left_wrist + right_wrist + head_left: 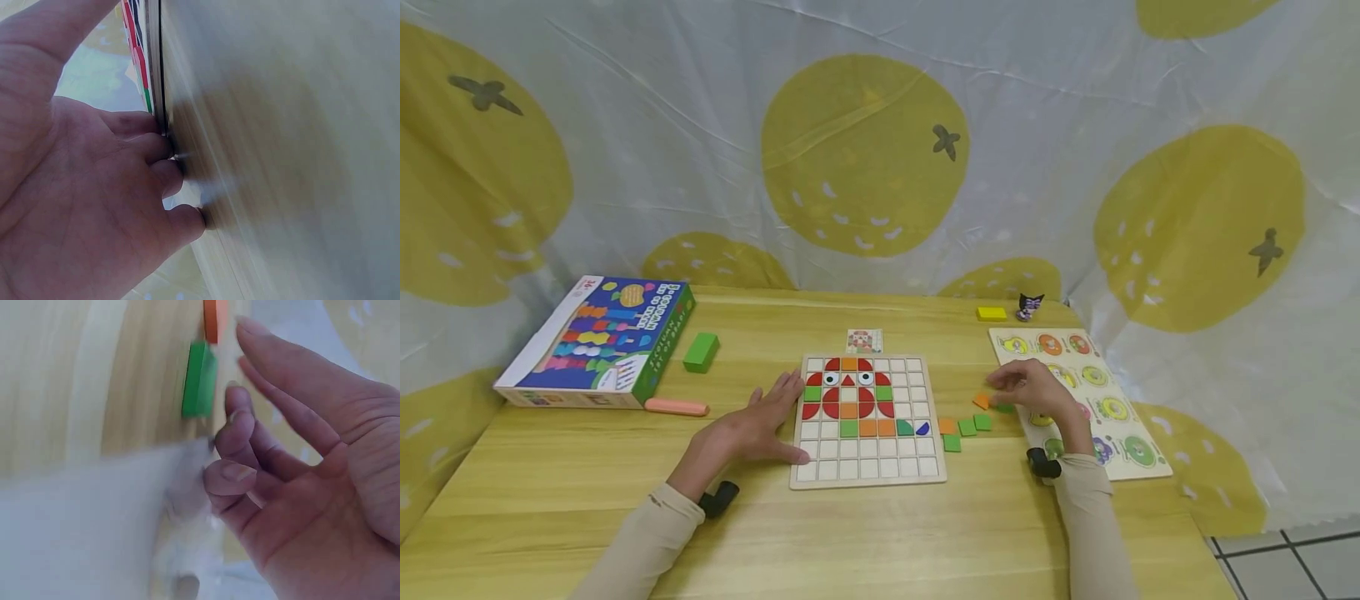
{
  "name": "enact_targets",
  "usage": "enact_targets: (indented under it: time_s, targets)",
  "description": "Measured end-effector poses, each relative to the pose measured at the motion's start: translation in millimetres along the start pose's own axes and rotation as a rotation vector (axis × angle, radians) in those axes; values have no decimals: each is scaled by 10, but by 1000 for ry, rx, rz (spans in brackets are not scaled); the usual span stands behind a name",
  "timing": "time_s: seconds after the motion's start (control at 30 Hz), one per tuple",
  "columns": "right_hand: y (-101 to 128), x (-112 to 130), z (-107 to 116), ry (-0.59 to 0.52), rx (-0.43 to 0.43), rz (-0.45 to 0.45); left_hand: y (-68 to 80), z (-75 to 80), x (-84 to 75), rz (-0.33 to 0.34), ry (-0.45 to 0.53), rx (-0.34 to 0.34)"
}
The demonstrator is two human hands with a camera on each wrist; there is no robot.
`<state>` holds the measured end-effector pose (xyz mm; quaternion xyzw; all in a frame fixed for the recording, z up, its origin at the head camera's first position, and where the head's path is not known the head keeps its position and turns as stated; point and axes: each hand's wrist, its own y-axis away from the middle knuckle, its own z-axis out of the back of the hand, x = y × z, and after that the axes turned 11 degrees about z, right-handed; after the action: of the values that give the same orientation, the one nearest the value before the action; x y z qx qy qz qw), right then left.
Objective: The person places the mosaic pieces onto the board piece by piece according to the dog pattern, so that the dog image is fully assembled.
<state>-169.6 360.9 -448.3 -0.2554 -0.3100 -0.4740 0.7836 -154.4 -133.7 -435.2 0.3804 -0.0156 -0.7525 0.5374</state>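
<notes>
We see the left hand (752,429) lying flat on the wooden table (880,533), fingers straight and spread, fingertips against the left edge of the gridded puzzle board (867,421); it has hold of nothing. In the left wrist view the fingertips (169,150) press up against the board's edge (155,62).

The right hand (1033,392) hovers to the right of the board, above a small group of loose tiles. Its fingers are loosely bent, and in the right wrist view we find nothing between the fingers (237,434), though that picture is blurred. An orange tile (981,401) lies just beside the fingertips, and we cannot tell whether they touch it. A green tile (1004,407) sits partly under the hand. Further green tiles (967,427) lie near the board's right edge, beside another orange tile (947,426).

On the board, red, orange, green and blue pieces fill part of the upper and middle rows, forming a figure with two eyes. A small pattern card (864,340) lies just behind the board.

At the far left of the table stands the colourful game box (598,342), with a green block (701,351) beside it and a pink stick (677,407) in front. A second puzzle board with round pieces (1086,396) lies under and beyond the right hand, and a yellow block (991,313) and a small dark figure (1028,306) stand behind it
</notes>
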Motion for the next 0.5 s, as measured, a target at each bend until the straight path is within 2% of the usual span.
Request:
enact_targets:
  time_s: [0.17,0.5]
  targets:
    - [54,-19,85,14,41,-44,5,7,8,-1,-2,-5]
    - [62,-78,87,59,47,-31,7,-2,0,10,-10,-3]
